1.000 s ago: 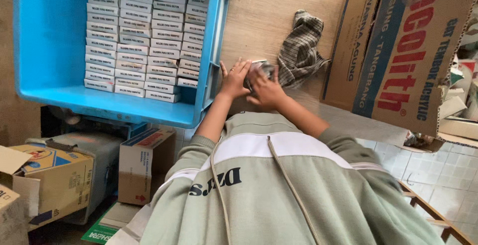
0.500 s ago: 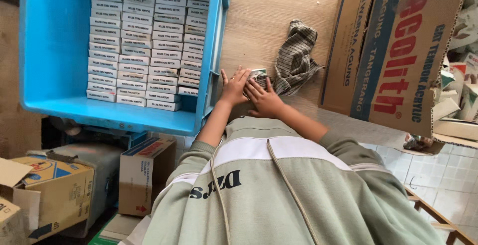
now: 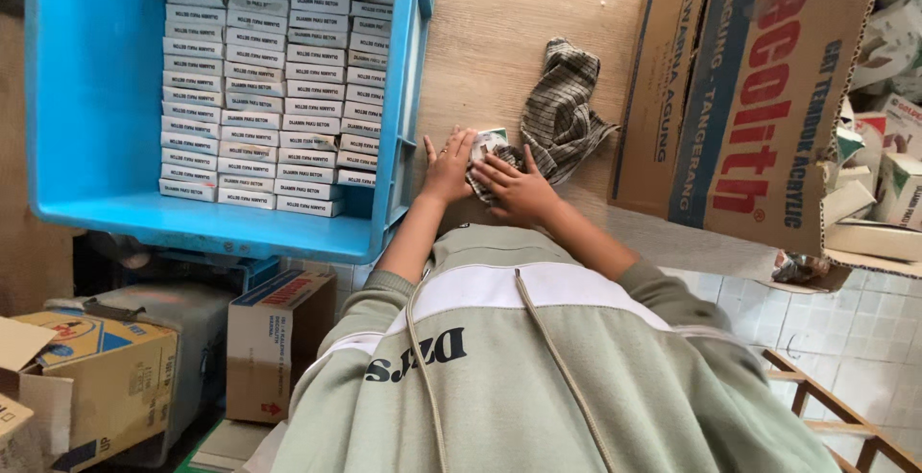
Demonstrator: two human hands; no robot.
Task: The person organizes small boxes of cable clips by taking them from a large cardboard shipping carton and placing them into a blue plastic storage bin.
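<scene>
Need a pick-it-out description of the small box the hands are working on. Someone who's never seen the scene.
Start at the big blue plastic crate packed with rows of white boxes, then move right onto the light wooden tabletop. Beside the crumpled grey checked cloth, the left hand and right hand press on a small white-and-green cardboard box. It is the only box lying loose on the wood, outside the crate.

- A stockroom or packing corner of a hardware shop, by the look of the goods.
- Upper left: a blue plastic crate [image 3: 96, 98] filled with neat rows of small white boxes [image 3: 279, 79].
- Right: large printed cardboard cartons [image 3: 759, 98] leaning on a wooden worktop [image 3: 499, 41].
- Lower left: more cardboard boxes [image 3: 106, 387] stacked low on a white tiled floor [image 3: 864, 329].
</scene>
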